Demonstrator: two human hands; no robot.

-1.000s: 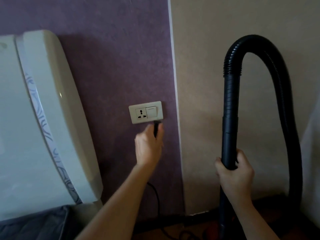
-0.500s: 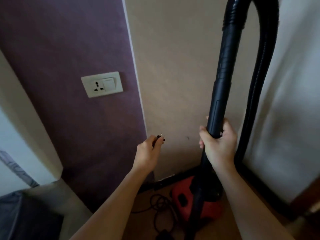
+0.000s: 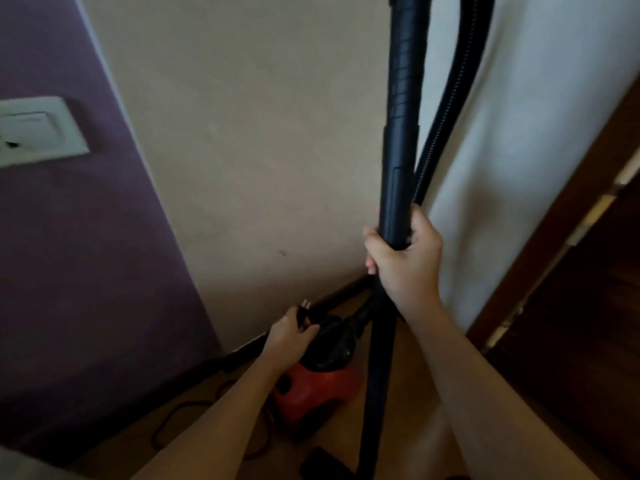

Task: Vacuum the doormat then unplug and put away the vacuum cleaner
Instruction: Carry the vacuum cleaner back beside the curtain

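Closest in, at the bottom edge, a black floor nozzle [image 3: 322, 462] lies on the wooden floor [image 3: 412, 368], with the black cord [image 3: 169, 422] looped loosely to its left. Just beyond sits the vacuum cleaner [image 3: 311, 389], red below and black on top, close to the corner where the walls meet. The left hand [image 3: 289, 332] is low over its black top, fingers curled round the plug [image 3: 304, 310], whose metal prongs point toward the dark skirting board [image 3: 341, 295] — whether the hand touches the machine cannot be told. To the right and higher, the right hand [image 3: 403, 261] is wrapped firmly round the upright black wand [image 3: 398, 161], which runs from the floor past the top of the view; the ribbed hose [image 3: 446, 109] hangs just behind it. Bare floor lies to the right of the wand, bounded by a brown door frame [image 3: 554, 237]. Farthest off, the beige wall [image 3: 259, 133] meets the purple wall [image 3: 86, 254], where the white wall socket [image 3: 38, 129] sits well apart from the plug.
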